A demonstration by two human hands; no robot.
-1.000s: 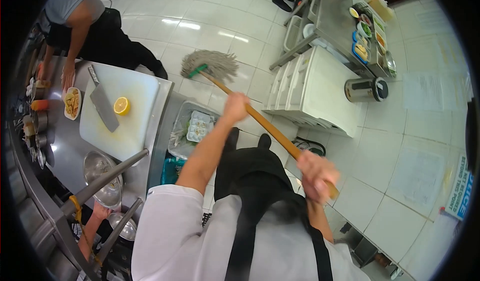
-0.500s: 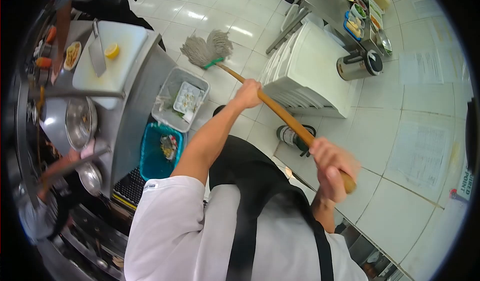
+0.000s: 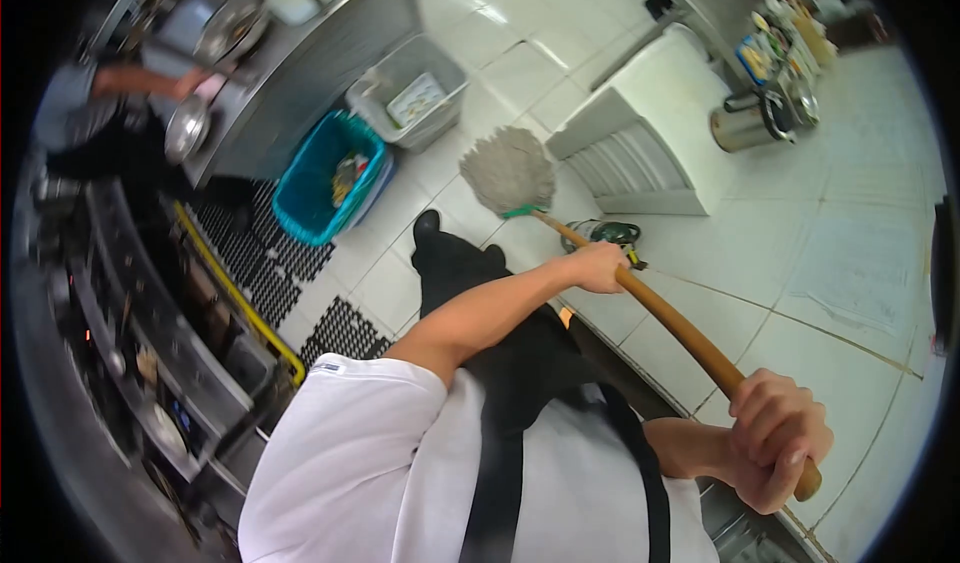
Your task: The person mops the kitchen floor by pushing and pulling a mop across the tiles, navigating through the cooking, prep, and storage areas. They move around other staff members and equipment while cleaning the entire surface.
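A mop with a wooden handle (image 3: 680, 325) and a grey string head (image 3: 508, 170) slants across the view. Its head lies on the white tiled floor, joined to the handle by a green clamp (image 3: 522, 211). My left hand (image 3: 600, 268) is closed round the lower part of the handle. Near the top end, my right hand (image 3: 780, 438) grips it in a fist, with the rounded tip showing below. The strings are close to the base of a white cabinet (image 3: 640, 153).
A teal bin (image 3: 290, 198) and a grey bin (image 3: 455, 103), both with waste inside, stand left of the mop. A fire extinguisher (image 3: 610, 233) sits near the wall. Black mats (image 3: 345, 331) cover some floor. At the left, another person's arm (image 3: 145, 82) reaches over a steel counter (image 3: 290, 58).
The mop head has come closer to me, from beyond the bins to beside the cabinet. Both hands have moved right and down with the handle. My view has also shifted.
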